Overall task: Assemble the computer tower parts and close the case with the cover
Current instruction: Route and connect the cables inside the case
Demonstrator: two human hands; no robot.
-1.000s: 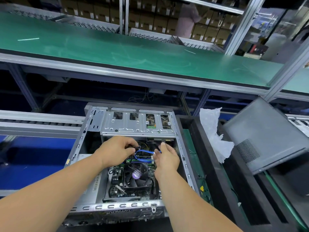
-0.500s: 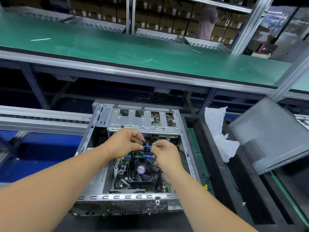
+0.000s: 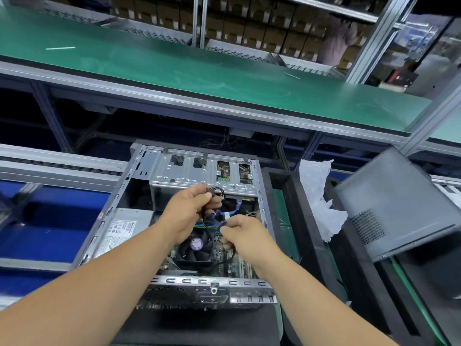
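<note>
An open computer case (image 3: 117, 203) lies on its side in front of me, showing the drive cage (image 3: 184, 174), a black CPU fan (image 3: 195, 250) and the power supply (image 3: 124, 228). My left hand (image 3: 185, 213) grips a looped black cable (image 3: 216, 191) above the motherboard. My right hand (image 3: 240, 233) pinches another stretch of the black cable near a blue cable (image 3: 228, 211). The grey side cover (image 3: 396, 203) leans tilted at the right, apart from the case.
A black foam tray (image 3: 309, 233) stands right of the case with a white plastic bag (image 3: 319, 201) in it. A green-topped bench (image 3: 199, 71) runs across behind. Metal conveyor rails (image 3: 50, 163) pass at the left. A person stands by stacked boxes at the far back.
Both hands have lifted from the motherboard and drawn apart a little. My left hand now holds a black cable loop higher, near the drive cage; my right hand has dropped toward the fan.
</note>
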